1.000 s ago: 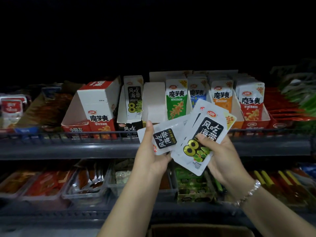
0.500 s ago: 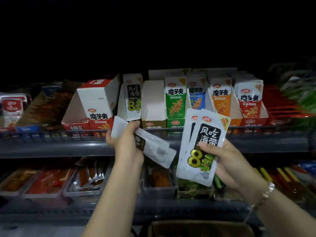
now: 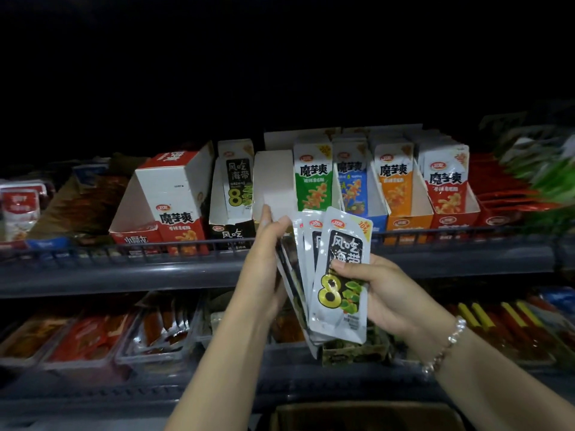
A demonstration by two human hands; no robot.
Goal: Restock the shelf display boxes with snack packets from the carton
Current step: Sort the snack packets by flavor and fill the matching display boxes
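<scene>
My right hand (image 3: pixel 385 293) grips a fanned stack of white snack packets (image 3: pixel 340 284) with a black label and a gold 8, held upright in front of the shelf. My left hand (image 3: pixel 267 247) is at the stack's left edge and pinches a packet (image 3: pixel 287 262) seen edge-on against the others. Just behind and left stands the matching black display box (image 3: pixel 231 233), with one packet (image 3: pixel 238 181) upright in it. A white box (image 3: pixel 273 178) stands beside it. The brown carton (image 3: pixel 367 415) shows at the bottom edge.
Green (image 3: pixel 312 178), blue (image 3: pixel 351 185), orange (image 3: pixel 395 188) and red (image 3: pixel 446 188) packet boxes fill the shelf to the right. A tilted red and white box (image 3: pixel 174 194) sits on the left. A grey rail (image 3: pixel 124 269) fronts the shelf; clear trays (image 3: pixel 93 334) of snacks lie below.
My left hand had carried one packet out to the left, toward the black box. It has swung back right and now holds the packet against the stack. My right hand stayed nearly still.
</scene>
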